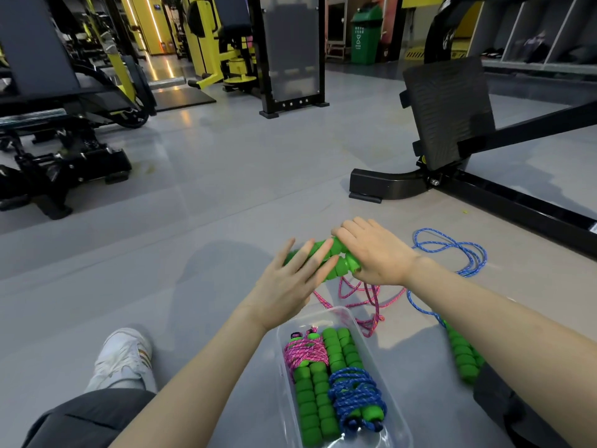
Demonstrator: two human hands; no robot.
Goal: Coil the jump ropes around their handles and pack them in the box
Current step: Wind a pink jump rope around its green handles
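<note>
The right hand [376,253] seems to grip the paired green handles [337,258] while the left hand [290,281], fingers straight, rests on them, their pink rope [376,302] trailing over the floor [226,221] beside the clear box [326,316].

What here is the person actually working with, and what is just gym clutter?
In the job: green handles in the right hand, left hand touching; loose pink rope; loose blue rope; clear box; coiled pink rope; coiled blue rope.
Just about: gym machines; green bin; white shoe.
</note>
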